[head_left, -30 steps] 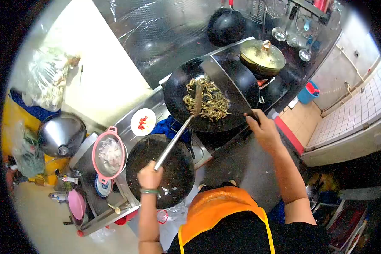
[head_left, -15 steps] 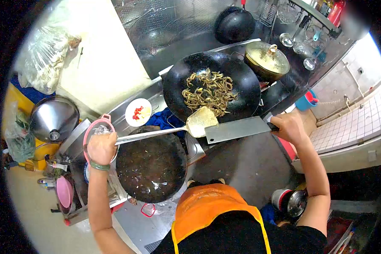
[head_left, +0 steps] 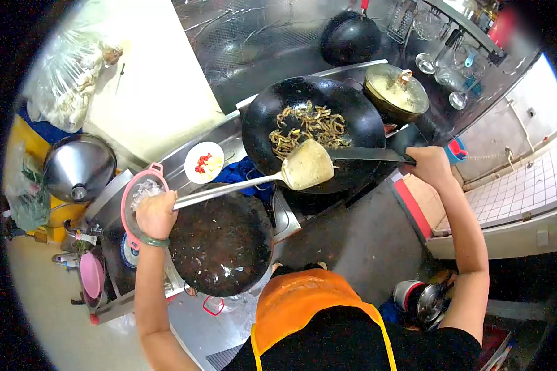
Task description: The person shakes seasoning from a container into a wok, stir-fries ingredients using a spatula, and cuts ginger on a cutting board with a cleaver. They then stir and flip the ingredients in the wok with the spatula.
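My left hand (head_left: 156, 214) is closed round the long metal handle of a wok spatula (head_left: 307, 166), whose wide blade hangs over the near rim of a black wok (head_left: 354, 114). In my right hand (head_left: 431, 166) is a cleaver (head_left: 368, 154), gripped by its dark handle and seen nearly edge-on. Its far end meets the spatula blade or lies just behind it; I cannot tell which. Thin, curled brown strips of food (head_left: 315, 123) lie in the wok. Under my left forearm is a round dark chopping board (head_left: 223, 247) with a few scraps on it.
Left of the wok stands a white plate (head_left: 195, 175) of red and pale yellow pieces. A pink basket (head_left: 126, 204) with whitish slices sits behind my left hand. Beyond the wok are a lidded pot (head_left: 396, 93) and another wok (head_left: 349, 37). A blue cloth (head_left: 244, 176) lies beside the board.
The cleaver has risen and turned from flat-on to nearly edge-on, now over the wok. The spatula blade has shifted right and up. Both hands keep their holds.
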A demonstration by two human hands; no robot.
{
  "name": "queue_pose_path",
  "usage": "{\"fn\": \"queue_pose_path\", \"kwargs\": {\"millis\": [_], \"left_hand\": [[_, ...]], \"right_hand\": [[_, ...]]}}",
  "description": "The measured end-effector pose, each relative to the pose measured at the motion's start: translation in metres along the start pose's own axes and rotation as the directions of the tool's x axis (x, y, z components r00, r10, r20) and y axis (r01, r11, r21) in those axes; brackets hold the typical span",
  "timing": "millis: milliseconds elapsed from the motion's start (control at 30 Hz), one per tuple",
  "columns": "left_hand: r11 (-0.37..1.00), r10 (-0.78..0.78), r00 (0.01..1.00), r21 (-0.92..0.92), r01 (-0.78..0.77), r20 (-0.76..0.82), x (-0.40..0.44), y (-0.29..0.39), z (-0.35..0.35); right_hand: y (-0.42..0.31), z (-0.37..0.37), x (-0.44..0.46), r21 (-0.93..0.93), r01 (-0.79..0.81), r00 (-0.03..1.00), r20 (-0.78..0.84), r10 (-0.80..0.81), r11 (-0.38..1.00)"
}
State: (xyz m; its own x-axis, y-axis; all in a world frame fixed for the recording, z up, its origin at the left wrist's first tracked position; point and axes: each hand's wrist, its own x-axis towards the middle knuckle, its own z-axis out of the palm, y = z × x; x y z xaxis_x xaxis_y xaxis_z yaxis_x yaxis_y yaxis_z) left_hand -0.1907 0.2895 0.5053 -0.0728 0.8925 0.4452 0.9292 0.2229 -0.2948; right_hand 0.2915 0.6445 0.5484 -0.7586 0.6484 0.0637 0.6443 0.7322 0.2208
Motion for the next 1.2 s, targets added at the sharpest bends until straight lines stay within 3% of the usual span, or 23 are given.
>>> {"fn": "queue_pose_path", "kwargs": {"millis": [133, 200, 233, 367, 400, 467, 500, 567, 600, 667, 733, 767, 800, 833, 867, 900, 933, 967, 1000, 1033, 1067, 1100, 1200], "left_hand": [[0.997, 0.035, 0.999, 0.064, -0.033, -0.04, -0.009, -0.013, 0.0], [0.992, -0.064, 0.997, 0.102, 0.068, -0.046, -0.023, -0.014, -0.002], [0.986, -0.109, 0.993, 0.12, 0.114, -0.047, -0.034, -0.014, -0.003], [0.842, -0.537, 0.819, 0.077, 0.533, 0.201, -0.095, 0.001, -0.018], [0.749, -0.644, 0.713, 0.035, 0.662, 0.277, -0.104, 0.013, -0.024], [0.613, -0.714, 0.624, -0.149, 0.776, 0.317, -0.124, 0.032, -0.027], [0.547, -0.672, 0.678, -0.417, 0.726, 0.298, -0.138, 0.041, -0.021], [0.19, -0.662, 0.446, -0.441, 0.877, 0.602, -0.136, 0.074, -0.037], [0.169, -0.639, 0.499, -0.526, 0.833, 0.585, -0.144, 0.09, -0.03], [-0.31, -0.467, 0.459, -0.626, 0.715, 0.756, -0.141, 0.12, -0.035], [-0.591, -0.359, 0.39, -0.53, 0.608, 0.848, -0.129, 0.149, -0.028], [-0.668, -0.305, 0.415, -0.503, 0.548, 0.857, -0.117, 0.161, -0.027], [-0.711, -0.241, 0.609, -0.564, 0.419, 0.756, -0.122, 0.169, -0.007], [-0.547, -0.349, 0.717, -0.752, 0.367, 0.604, -0.115, 0.185, 0.009], [-0.524, -0.316, 0.719, -0.746, 0.411, 0.619, -0.105, 0.195, 0.014], [-0.491, -0.273, 0.727, -0.741, 0.458, 0.63, -0.085, 0.204, 0.008], [-0.639, -0.209, 0.752, -0.669, 0.379, 0.626, -0.064, 0.213, -0.003], [-0.632, -0.158, 0.773, -0.664, 0.399, 0.615, -0.06, 0.224, 0.013], [-0.452, -0.236, 0.872, -0.843, 0.292, 0.429, -0.052, 0.236, 0.022], [-0.478, -0.162, 0.911, -0.838, 0.263, 0.378, -0.041, 0.241, 0.029], [-0.303, -0.076, 0.964, -0.927, 0.219, 0.253, -0.032, 0.238, 0.034], [-0.125, 0.035, 0.989, -0.981, 0.146, 0.143, -0.018, 0.23, 0.026], [-0.102, 0.104, 0.987, -0.986, 0.131, 0.12, -0.015, 0.227, 0.02]], "right_hand": [[0.002, 0.006, -0.009, 0.084, -0.088, 0.996, -0.012, 0.089, 0.993], [-0.009, 0.015, -0.019, 0.183, -0.09, 0.995, -0.013, 0.094, 0.979], [-0.03, 0.005, -0.026, 0.275, -0.123, 0.988, 0.12, 0.093, 0.954], [-0.117, 0.046, -0.054, 0.415, 0.089, 0.967, 0.18, -0.178, 0.905], [-0.151, 0.048, -0.052, 0.463, 0.108, 0.948, 0.22, -0.232, 0.88], [-0.217, 0.086, -0.051, 0.644, 0.242, 0.932, 0.053, -0.358, 0.725], [-0.251, 0.098, -0.044, 0.661, 0.285, 0.926, -0.002, -0.378, 0.694], [-0.313, 0.14, -0.033, 0.66, 0.398, 0.906, -0.176, -0.384, 0.637], [-0.338, 0.158, -0.028, 0.653, 0.423, 0.9, -0.224, -0.373, 0.628], [-0.361, 0.164, -0.02, 0.629, 0.487, 0.873, -0.346, -0.343, 0.606], [-0.364, 0.144, -0.012, 0.588, 0.564, 0.819, -0.487, -0.303, 0.58], [-0.363, 0.138, -0.015, 0.73, 0.499, 0.866, -0.416, -0.276, 0.467], [-0.359, 0.131, -0.02, 0.845, 0.412, 0.905, -0.335, -0.262, 0.341], [-0.352, 0.121, -0.026, 0.93, 0.304, 0.933, -0.247, -0.262, 0.207], [-0.334, 0.092, -0.031, 0.998, -0.025, 0.903, 0.044, -0.427, 0.05], [-0.322, 0.07, -0.038, 0.993, -0.08, 0.892, 0.034, -0.45, -0.085], [-0.312, 0.04, -0.044, 0.989, -0.139, 0.903, 0.143, -0.404, 0.041], [-0.305, 0.021, -0.05, 0.966, -0.203, 0.906, 0.247, -0.344, 0.16], [-0.3, 0.031, -0.056, 0.979, -0.095, 0.957, 0.14, -0.255, 0.182], [-0.294, 0.031, -0.058, 0.976, 0.015, 0.986, 0.022, -0.168, 0.215], [-0.279, 0.024, -0.065, 0.95, -0.244, 0.96, 0.265, -0.088, 0.196], [-0.261, 0.01, -0.069, 0.944, -0.279, 0.955, 0.292, -0.051, 0.175], [-0.187, -0.033, -0.072, 0.731, -0.496, 0.856, 0.503, 0.121, 0.468]]}}
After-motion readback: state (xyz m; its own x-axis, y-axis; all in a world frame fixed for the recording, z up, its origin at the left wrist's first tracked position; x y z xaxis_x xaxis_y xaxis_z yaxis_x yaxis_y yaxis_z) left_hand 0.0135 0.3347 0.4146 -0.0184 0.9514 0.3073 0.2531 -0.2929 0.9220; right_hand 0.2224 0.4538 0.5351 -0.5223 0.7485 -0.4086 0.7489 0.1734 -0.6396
